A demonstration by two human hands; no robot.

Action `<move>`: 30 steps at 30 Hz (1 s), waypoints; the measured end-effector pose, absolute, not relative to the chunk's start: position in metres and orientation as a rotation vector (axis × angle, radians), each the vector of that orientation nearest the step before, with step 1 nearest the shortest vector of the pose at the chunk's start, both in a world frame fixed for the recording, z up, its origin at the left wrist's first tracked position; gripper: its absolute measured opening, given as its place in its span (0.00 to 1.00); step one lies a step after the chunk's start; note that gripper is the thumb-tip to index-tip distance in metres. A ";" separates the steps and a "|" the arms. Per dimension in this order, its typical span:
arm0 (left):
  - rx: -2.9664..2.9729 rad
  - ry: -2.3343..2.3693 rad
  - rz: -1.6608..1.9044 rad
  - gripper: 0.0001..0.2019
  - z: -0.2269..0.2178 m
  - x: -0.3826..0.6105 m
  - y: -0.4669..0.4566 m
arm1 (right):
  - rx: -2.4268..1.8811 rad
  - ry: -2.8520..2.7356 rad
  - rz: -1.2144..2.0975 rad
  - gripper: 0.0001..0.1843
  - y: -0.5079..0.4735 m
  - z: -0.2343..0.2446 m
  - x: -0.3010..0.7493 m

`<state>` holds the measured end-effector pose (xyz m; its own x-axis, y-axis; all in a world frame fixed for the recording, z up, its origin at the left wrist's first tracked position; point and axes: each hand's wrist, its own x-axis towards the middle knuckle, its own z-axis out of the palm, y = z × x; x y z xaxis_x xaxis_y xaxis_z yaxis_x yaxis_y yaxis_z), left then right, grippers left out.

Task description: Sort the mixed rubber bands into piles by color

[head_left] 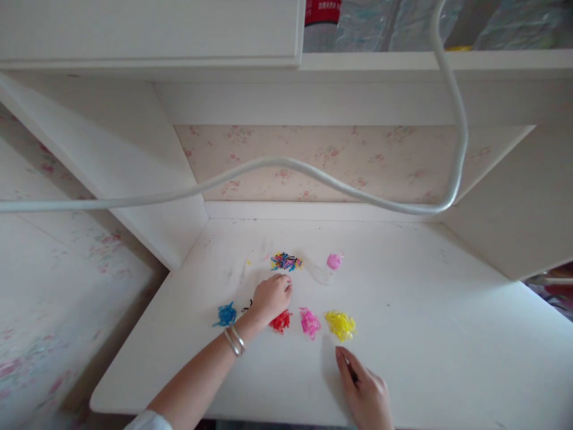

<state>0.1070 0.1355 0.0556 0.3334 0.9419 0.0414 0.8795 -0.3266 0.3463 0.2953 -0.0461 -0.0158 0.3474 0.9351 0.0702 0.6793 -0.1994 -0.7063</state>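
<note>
One clear plastic pink-topped container (pixel 333 262), contents unclear, one multicoloured band pile (pixel 285 261), both past the curled left hand (pixel 271 294), five nearer, blue pile (pixel 226 315), black pile (pixel 246 306), red pile (pixel 282 322), pink pile (pixel 310 323), yellow pile (pixel 341 325), beyond the curled right hand (pixel 364 388), cannot tell either's hold

The left hand (pixel 272 294) partly hides black pieces (pixel 248 305) and red pieces (pixel 282 323)

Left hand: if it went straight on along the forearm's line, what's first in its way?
Most likely the mixed-colour pile, just beyond the left hand's knuckles. Height above the table is hard to judge, so it might pass over.
</note>
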 end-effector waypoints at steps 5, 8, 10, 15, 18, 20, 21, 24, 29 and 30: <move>2.321 1.770 0.307 0.15 0.035 0.129 0.164 | -1.943 -1.466 0.470 0.29 -0.049 -0.015 0.295; 2.322 1.809 0.298 0.16 0.029 0.135 0.169 | -1.923 -1.503 0.456 0.28 -0.049 -0.018 0.296; 2.327 1.817 0.300 0.16 0.028 0.136 0.170 | -1.922 -1.517 0.450 0.27 -0.049 -0.019 0.296; 2.325 1.833 0.315 0.17 0.031 0.133 0.166 | -1.930 -1.512 0.453 0.27 -0.049 -0.016 0.295; 2.317 1.846 0.350 0.18 0.036 0.127 0.161 | -1.927 -1.505 0.475 0.27 -0.049 -0.013 0.295; 2.306 1.857 0.382 0.18 0.040 0.121 0.157 | -1.942 -1.494 0.494 0.28 -0.049 -0.013 0.296; 2.298 1.865 0.399 0.18 0.043 0.117 0.155 | -1.950 -1.484 0.507 0.29 -0.049 -0.013 0.296; 2.269 1.896 0.458 0.17 0.052 0.102 0.148 | -1.961 -1.459 0.519 0.31 -0.047 -0.014 0.297; 2.245 1.916 0.594 0.13 0.061 0.061 0.129 | -1.978 -1.704 0.372 0.26 -0.018 0.014 0.283; 2.238 1.913 0.660 0.13 0.061 0.050 0.124 | -2.010 -1.764 0.344 0.23 -0.005 0.025 0.278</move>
